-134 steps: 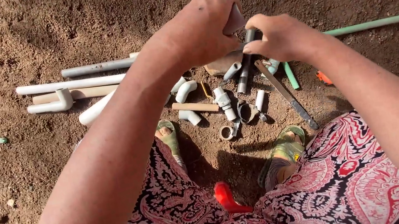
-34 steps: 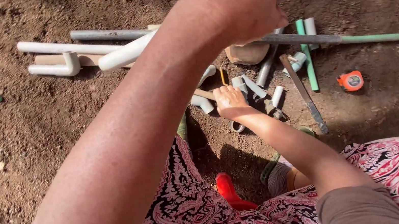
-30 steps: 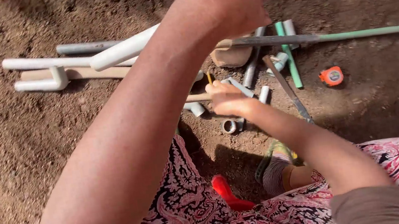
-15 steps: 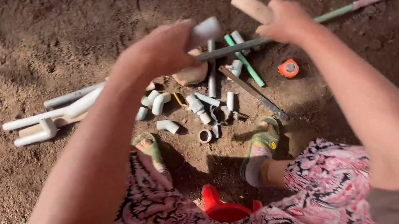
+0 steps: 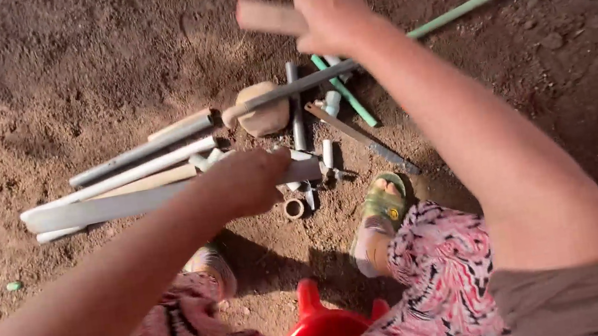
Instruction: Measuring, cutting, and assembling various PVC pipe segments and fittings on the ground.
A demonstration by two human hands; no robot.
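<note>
Over scattered fittings (image 5: 295, 208), left hand (image 5: 243, 181) grips white pipe (image 5: 100, 209), right hand (image 5: 332, 19) wooden handle (image 5: 268, 17)

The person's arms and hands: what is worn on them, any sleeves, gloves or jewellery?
Both hands, left hand and right hand, are bare, without gloves, and no rings or watch show. The forearms are uncovered; a short olive-brown sleeve covers the right upper arm.
</note>
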